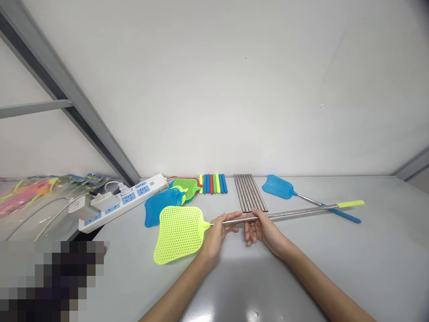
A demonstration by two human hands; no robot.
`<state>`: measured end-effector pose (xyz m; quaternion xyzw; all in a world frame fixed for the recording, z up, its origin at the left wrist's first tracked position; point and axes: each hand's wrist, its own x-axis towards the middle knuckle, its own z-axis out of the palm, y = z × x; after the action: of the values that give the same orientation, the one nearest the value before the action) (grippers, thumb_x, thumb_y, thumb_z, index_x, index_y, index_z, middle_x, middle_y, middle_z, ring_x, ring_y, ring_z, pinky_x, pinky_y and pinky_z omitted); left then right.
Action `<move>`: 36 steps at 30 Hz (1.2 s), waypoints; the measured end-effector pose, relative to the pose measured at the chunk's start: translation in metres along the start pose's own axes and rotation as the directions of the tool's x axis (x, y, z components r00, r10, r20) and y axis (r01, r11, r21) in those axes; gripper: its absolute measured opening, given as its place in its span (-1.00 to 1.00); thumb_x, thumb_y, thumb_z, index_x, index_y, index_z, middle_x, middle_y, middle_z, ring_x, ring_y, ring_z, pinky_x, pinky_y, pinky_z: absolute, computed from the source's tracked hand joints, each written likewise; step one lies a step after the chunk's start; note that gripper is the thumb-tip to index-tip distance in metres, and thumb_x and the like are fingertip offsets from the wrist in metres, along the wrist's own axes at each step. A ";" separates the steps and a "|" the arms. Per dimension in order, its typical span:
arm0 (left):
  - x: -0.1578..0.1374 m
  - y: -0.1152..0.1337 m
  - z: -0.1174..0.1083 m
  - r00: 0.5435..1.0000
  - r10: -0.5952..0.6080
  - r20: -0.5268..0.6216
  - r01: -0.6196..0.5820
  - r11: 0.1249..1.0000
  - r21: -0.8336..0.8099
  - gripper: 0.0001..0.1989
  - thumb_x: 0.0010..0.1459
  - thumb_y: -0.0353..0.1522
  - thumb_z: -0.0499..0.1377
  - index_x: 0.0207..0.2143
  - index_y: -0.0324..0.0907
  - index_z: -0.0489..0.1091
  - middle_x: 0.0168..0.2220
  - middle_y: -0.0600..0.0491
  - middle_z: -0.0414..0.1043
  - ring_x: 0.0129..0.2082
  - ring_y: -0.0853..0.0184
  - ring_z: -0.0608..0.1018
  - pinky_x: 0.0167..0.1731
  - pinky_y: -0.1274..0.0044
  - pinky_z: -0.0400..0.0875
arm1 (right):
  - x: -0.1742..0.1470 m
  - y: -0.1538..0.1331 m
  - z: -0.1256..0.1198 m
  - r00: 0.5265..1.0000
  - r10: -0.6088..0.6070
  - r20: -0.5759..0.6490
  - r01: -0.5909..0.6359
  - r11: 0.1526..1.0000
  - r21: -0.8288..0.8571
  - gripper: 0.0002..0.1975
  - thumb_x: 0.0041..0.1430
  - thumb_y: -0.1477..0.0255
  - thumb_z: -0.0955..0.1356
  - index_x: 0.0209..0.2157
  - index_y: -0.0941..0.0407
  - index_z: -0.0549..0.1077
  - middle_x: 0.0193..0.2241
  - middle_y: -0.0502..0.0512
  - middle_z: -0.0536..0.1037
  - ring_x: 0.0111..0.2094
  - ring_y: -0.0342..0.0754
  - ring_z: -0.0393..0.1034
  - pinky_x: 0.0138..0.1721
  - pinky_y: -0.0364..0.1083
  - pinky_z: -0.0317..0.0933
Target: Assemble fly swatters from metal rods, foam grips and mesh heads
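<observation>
A yellow fly swatter [181, 233] with an extended metal rod stretches across the middle of the table, its yellow handle [351, 204] far out to the right. My left hand [217, 232] grips the rod just beside the perforated head. Farther along, my right hand [263, 227] has its thumb and fingers closed on the same rod. Behind my right hand lies a row of metal rods [250, 192]. A blue fly swatter [279, 186] rests to the right, and the yellow one's rod passes over its blue handle [346, 216].
Blue swatter heads [157, 205] are piled at the left, with green swatter heads [187, 187] behind. Several coloured handles [213, 184] line up near the wall. A white power strip [130, 200] with plugs stands farther left, by plastic-wrapped goods [40, 197]. The lower left corner is pixelated.
</observation>
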<state>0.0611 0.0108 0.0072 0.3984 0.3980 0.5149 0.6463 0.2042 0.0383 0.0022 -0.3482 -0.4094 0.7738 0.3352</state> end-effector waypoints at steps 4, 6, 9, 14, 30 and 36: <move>-0.001 0.002 0.001 1.000 -0.015 0.004 0.015 1.000 -0.014 -0.60 0.08 -0.31 -0.13 -0.19 -0.32 0.36 -0.16 -0.08 0.39 -0.12 0.19 0.36 -0.16 0.39 0.20 | 0.000 0.000 0.000 1.000 0.002 0.000 -0.002 1.000 0.009 -0.48 0.05 0.16 0.04 -0.69 0.20 0.32 -0.77 0.08 0.35 -0.77 -0.20 0.12 -0.60 -0.12 0.18; -0.002 0.004 0.002 1.000 -0.016 0.007 0.016 1.000 -0.011 -0.60 0.08 -0.31 -0.14 -0.16 -0.30 0.34 -0.12 -0.07 0.35 -0.07 0.20 0.32 -0.12 0.40 0.17 | 0.001 0.000 0.000 1.000 0.004 0.000 -0.004 1.000 0.013 -0.49 0.05 0.16 0.05 -0.69 0.20 0.32 -0.77 0.09 0.36 -0.77 -0.20 0.12 -0.61 -0.13 0.17; -0.002 0.006 0.003 1.000 -0.001 0.014 0.001 1.000 -0.009 -0.61 0.08 -0.32 -0.14 -0.13 -0.26 0.33 -0.02 -0.03 0.25 -0.01 0.20 0.25 -0.09 0.40 0.14 | 0.001 0.001 -0.001 1.000 0.003 0.005 -0.003 1.000 0.003 -0.48 0.05 0.14 0.05 -0.68 0.20 0.33 -0.76 0.09 0.37 -0.77 -0.20 0.13 -0.60 -0.13 0.18; -0.003 0.007 0.004 0.999 -0.018 0.048 0.019 1.000 -0.017 -0.60 0.10 -0.31 -0.16 -0.12 -0.26 0.32 -0.01 -0.03 0.24 0.01 0.19 0.23 -0.09 0.39 0.14 | 0.001 0.001 -0.002 1.000 -0.008 0.020 0.008 1.000 -0.011 -0.46 0.06 0.15 0.02 -0.68 0.21 0.33 -0.76 0.09 0.37 -0.77 -0.20 0.15 -0.60 -0.13 0.17; -0.002 0.008 0.004 0.994 -0.054 0.099 0.051 0.998 0.031 -0.56 0.09 -0.27 -0.16 -0.17 -0.34 0.36 -0.15 -0.10 0.37 -0.14 0.20 0.37 -0.17 0.43 0.20 | -0.001 -0.002 0.002 0.999 -0.011 -0.034 0.011 1.000 0.009 -0.49 0.06 0.18 0.04 -0.68 0.21 0.33 -0.76 0.09 0.35 -0.76 -0.20 0.14 -0.60 -0.15 0.15; -0.002 0.008 0.005 0.994 -0.052 0.093 0.047 0.998 0.051 -0.54 0.08 -0.26 -0.15 -0.20 -0.38 0.37 -0.13 -0.13 0.35 -0.14 0.19 0.37 -0.21 0.45 0.24 | 0.000 -0.001 0.002 0.998 -0.038 -0.057 0.041 0.998 0.057 -0.55 0.06 0.21 0.07 -0.67 0.20 0.32 -0.75 0.06 0.34 -0.76 -0.21 0.10 -0.62 -0.15 0.15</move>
<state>0.0627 0.0100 0.0167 0.4279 0.3893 0.4695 0.6670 0.2029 0.0375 0.0038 -0.3516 -0.3840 0.7686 0.3716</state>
